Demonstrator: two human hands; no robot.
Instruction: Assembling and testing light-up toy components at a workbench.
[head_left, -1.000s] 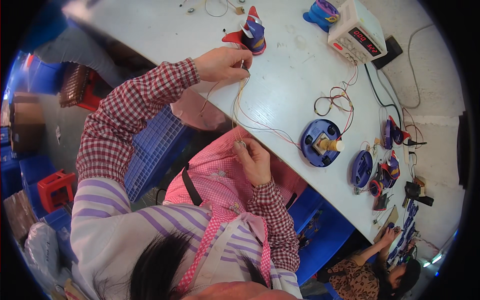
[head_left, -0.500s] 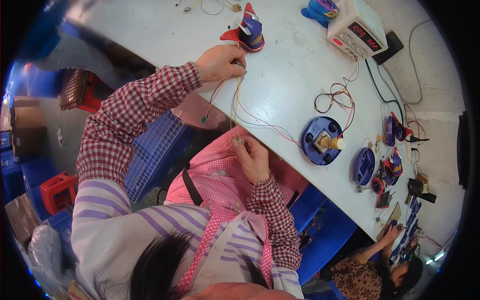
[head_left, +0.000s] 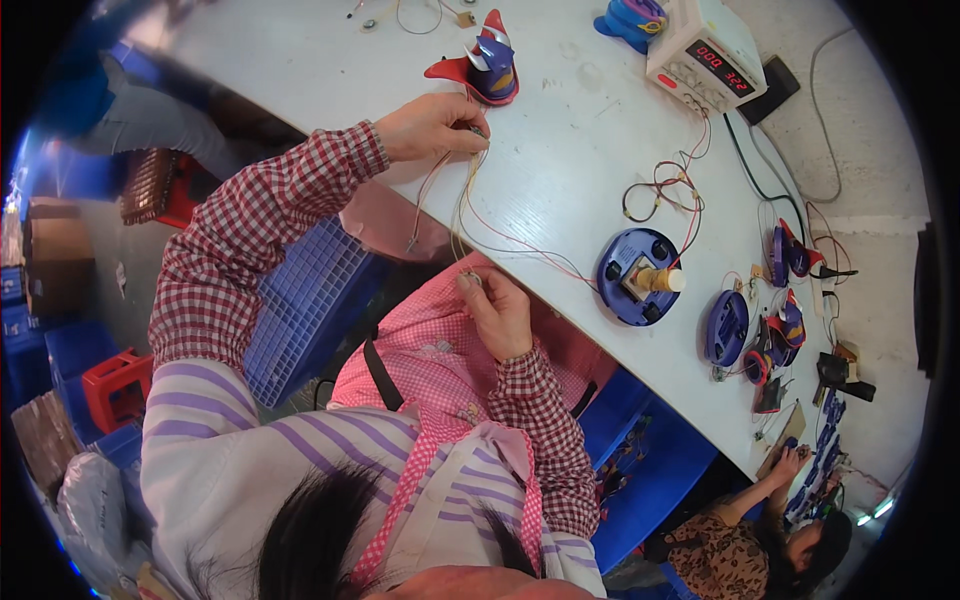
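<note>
My left hand, over the table's near edge, has thumb and fingers closed on a small circuit board, mostly hidden by the fingertips. Thin wires in several colours trail down from it. Lower, above the pink checked apron, my right hand pinches a small round part at the wires' lower end; its kind is too small to tell. Red and dark wires run on to a round purple base with a yellowish cylinder on top. Just beyond my left hand sits a red and purple horned toy piece.
A white power supply with a red display stands at the back right, beside a blue toy piece. More purple bases and wired parts lie along the right of the white table. Another person works at lower right.
Both hands keep their pinches and have barely moved. The loose wire end hanging below my left hand has swung and turned. The whole view has shifted slightly.
</note>
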